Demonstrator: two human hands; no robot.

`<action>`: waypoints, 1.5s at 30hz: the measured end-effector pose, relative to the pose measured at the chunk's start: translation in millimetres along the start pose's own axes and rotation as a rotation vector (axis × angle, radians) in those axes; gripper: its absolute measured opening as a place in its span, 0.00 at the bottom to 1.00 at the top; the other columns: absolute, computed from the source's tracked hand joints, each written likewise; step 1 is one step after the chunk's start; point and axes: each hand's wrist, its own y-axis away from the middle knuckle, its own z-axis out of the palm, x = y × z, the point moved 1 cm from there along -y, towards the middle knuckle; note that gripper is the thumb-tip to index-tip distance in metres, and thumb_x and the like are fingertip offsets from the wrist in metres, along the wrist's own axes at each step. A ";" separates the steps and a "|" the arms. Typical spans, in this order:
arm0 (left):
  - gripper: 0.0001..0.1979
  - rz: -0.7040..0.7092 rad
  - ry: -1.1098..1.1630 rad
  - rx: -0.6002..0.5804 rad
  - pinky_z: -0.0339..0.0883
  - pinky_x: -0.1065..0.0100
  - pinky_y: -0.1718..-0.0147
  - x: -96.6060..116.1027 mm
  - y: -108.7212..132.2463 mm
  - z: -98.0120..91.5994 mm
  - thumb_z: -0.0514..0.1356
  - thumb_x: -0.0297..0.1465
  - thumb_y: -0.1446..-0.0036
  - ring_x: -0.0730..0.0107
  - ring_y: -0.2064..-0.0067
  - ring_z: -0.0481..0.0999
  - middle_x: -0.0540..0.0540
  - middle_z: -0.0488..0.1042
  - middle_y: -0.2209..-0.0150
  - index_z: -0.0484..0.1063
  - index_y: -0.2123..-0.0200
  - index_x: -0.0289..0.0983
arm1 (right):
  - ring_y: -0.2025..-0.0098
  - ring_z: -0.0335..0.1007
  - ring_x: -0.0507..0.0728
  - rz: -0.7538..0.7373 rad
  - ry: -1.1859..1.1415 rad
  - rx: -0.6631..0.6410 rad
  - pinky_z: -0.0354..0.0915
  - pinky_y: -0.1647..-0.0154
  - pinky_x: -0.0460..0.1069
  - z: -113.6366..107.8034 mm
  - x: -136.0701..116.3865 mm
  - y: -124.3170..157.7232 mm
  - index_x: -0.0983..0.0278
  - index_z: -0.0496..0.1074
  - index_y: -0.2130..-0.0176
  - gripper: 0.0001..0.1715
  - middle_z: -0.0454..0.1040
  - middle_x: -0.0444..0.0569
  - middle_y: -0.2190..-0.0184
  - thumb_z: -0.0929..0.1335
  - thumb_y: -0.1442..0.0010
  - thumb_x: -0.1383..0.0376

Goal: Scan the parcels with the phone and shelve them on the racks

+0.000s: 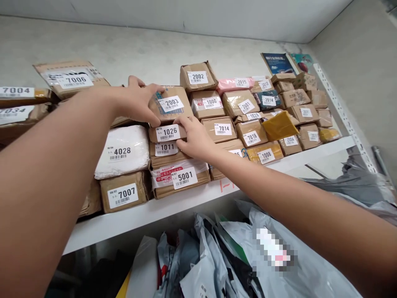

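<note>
My left hand (136, 101) grips the left end of the brown parcel labelled 2003 (172, 103), fingers wrapped over its top and front. That parcel sits on top of a stack: box 1026 (167, 133), then 1011 (166, 149), then 5001 (182, 176) at the bottom. My right hand (194, 138) lies against the right end of box 1026, fingers curled round its corner just below parcel 2003.
A white shelf (186, 198) is packed with numbered parcels: white bag 4028 (122, 151), box 7007 (122, 194), box 7014 (220, 129), box 2002 (198, 76), and several more to the right. Grey plastic mailer bags (217, 260) are heaped below the shelf. A slotted metal upright (339, 109) stands at right.
</note>
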 end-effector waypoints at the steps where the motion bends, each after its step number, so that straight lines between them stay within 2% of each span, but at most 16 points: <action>1: 0.53 0.022 -0.014 0.003 0.64 0.50 0.49 1.0 4.1 0.0 0.68 0.43 0.59 0.45 0.48 0.71 0.41 0.45 0.35 0.43 0.32 0.53 | 0.53 0.64 0.62 0.008 -0.004 -0.001 0.63 0.48 0.54 -0.3 -0.5 3.0 0.65 0.66 0.51 0.24 0.64 0.53 0.58 0.69 0.48 0.74; 5: 0.50 0.047 -0.016 0.049 0.69 0.54 0.56 -0.3 19.2 1.8 0.66 0.44 0.55 0.51 0.54 0.74 0.41 0.44 0.35 0.43 0.33 0.55 | 0.53 0.63 0.66 0.031 0.047 0.026 0.64 0.49 0.61 -9.8 2.2 14.5 0.61 0.63 0.47 0.31 0.62 0.52 0.57 0.72 0.48 0.62; 9: 0.51 0.056 0.015 0.093 0.67 0.58 0.53 -11.6 26.2 9.5 0.68 0.35 0.54 0.56 0.51 0.72 0.45 0.43 0.33 0.42 0.33 0.56 | 0.49 0.62 0.66 0.059 0.019 0.144 0.62 0.45 0.61 -26.3 6.6 12.4 0.64 0.57 0.49 0.29 0.63 0.57 0.52 0.71 0.46 0.61; 11: 0.51 0.103 0.040 0.124 0.66 0.58 0.50 -16.8 27.2 14.3 0.68 0.32 0.55 0.56 0.48 0.71 0.47 0.40 0.31 0.43 0.34 0.58 | 0.47 0.62 0.65 0.082 -0.046 0.124 0.63 0.46 0.61 -31.9 6.4 6.8 0.62 0.55 0.51 0.27 0.63 0.57 0.50 0.71 0.45 0.62; 13: 0.50 0.114 0.056 0.132 0.65 0.57 0.49 -19.3 29.2 18.1 0.69 0.33 0.56 0.55 0.48 0.71 0.46 0.37 0.31 0.45 0.34 0.58 | 0.48 0.64 0.66 0.128 -0.107 0.067 0.65 0.47 0.62 -33.8 3.7 1.7 0.61 0.54 0.50 0.28 0.64 0.57 0.49 0.71 0.45 0.63; 17: 0.43 0.027 0.088 0.151 0.69 0.54 0.53 -13.3 46.6 22.8 0.66 0.38 0.54 0.55 0.54 0.75 0.45 0.36 0.31 0.51 0.36 0.57 | 0.44 0.63 0.69 0.221 -0.165 -0.012 0.64 0.45 0.64 -29.6 -4.1 -2.0 0.65 0.50 0.44 0.38 0.65 0.62 0.46 0.72 0.45 0.59; 19: 0.38 -0.079 0.130 0.216 0.70 0.53 0.56 -7.1 62.8 26.9 0.62 0.40 0.51 0.55 0.57 0.76 0.41 0.42 0.33 0.54 0.38 0.52 | 0.41 0.61 0.70 0.228 -0.179 -0.010 0.62 0.42 0.65 -27.3 -5.5 -2.7 0.66 0.46 0.40 0.45 0.63 0.63 0.42 0.72 0.45 0.58; 21: 0.33 -0.199 0.163 0.258 0.70 0.53 0.57 0.3 81.1 35.6 0.60 0.44 0.50 0.51 0.57 0.76 0.36 0.56 0.39 0.60 0.42 0.42 | 0.39 0.59 0.71 0.220 -0.152 -0.016 0.61 0.41 0.66 -26.6 -4.6 -4.3 0.67 0.43 0.37 0.51 0.59 0.64 0.38 0.73 0.47 0.57; 23: 0.28 -0.249 0.168 0.199 0.71 0.55 0.58 10.0 98.1 49.2 0.58 0.48 0.49 0.49 0.56 0.75 0.36 0.70 0.51 0.66 0.49 0.37 | 0.39 0.59 0.73 0.222 -0.109 -0.035 0.61 0.42 0.68 -27.6 -2.4 -7.3 0.68 0.42 0.35 0.55 0.57 0.66 0.37 0.73 0.47 0.55; 25: 0.27 -0.230 0.128 0.108 0.71 0.56 0.61 22.7 111.4 63.5 0.54 0.51 0.47 0.48 0.58 0.76 0.38 0.75 0.61 0.70 0.53 0.37 | 0.41 0.62 0.74 0.249 -0.098 -0.041 0.62 0.43 0.68 -29.3 0.3 -11.0 0.69 0.45 0.35 0.52 0.61 0.66 0.39 0.72 0.45 0.54; 28: 0.32 -0.257 0.027 0.102 0.70 0.55 0.65 44.1 121.8 76.0 0.49 0.56 0.45 0.45 0.59 0.76 0.34 0.76 0.63 0.71 0.55 0.35 | 0.45 0.67 0.72 0.266 -0.131 -0.047 0.64 0.44 0.67 -30.4 3.4 -15.7 0.71 0.50 0.38 0.44 0.68 0.64 0.44 0.71 0.43 0.56; 33: 0.41 -0.379 0.047 0.114 0.71 0.54 0.66 67.6 114.0 76.2 0.49 0.61 0.48 0.42 0.57 0.76 0.29 0.74 0.56 0.70 0.50 0.29 | 0.45 0.67 0.73 0.306 -0.165 -0.100 0.65 0.45 0.66 -26.8 4.2 -16.0 0.72 0.53 0.40 0.43 0.69 0.66 0.45 0.72 0.45 0.56; 36: 0.43 -0.453 0.087 0.187 0.72 0.53 0.65 69.6 104.5 75.8 0.53 0.59 0.49 0.41 0.55 0.75 0.27 0.71 0.52 0.67 0.47 0.26 | 0.46 0.68 0.73 0.356 -0.158 -0.103 0.65 0.45 0.65 -25.4 2.5 -13.0 0.73 0.52 0.39 0.44 0.70 0.66 0.46 0.72 0.45 0.58; 39: 0.40 -0.490 0.118 0.202 0.72 0.53 0.63 68.4 97.7 75.5 0.55 0.56 0.49 0.41 0.55 0.75 0.27 0.72 0.52 0.68 0.47 0.26 | 0.49 0.70 0.72 0.367 -0.135 -0.096 0.65 0.47 0.66 -24.8 0.8 -10.3 0.72 0.51 0.39 0.43 0.71 0.65 0.48 0.71 0.44 0.59; 43: 0.34 -0.443 0.119 0.086 0.70 0.51 0.62 66.9 87.0 69.0 0.54 0.56 0.50 0.40 0.55 0.76 0.30 0.75 0.57 0.75 0.55 0.32 | 0.50 0.70 0.72 0.351 -0.106 -0.100 0.66 0.48 0.66 -24.0 -1.3 -7.3 0.73 0.48 0.37 0.46 0.72 0.66 0.48 0.70 0.44 0.59; 45: 0.34 -0.422 0.118 0.023 0.70 0.50 0.60 65.7 80.1 64.9 0.55 0.59 0.52 0.39 0.55 0.75 0.31 0.76 0.58 0.76 0.58 0.35 | 0.51 0.71 0.72 0.350 -0.091 -0.111 0.67 0.49 0.66 -23.5 -2.2 -5.9 0.74 0.47 0.37 0.47 0.72 0.67 0.48 0.71 0.45 0.59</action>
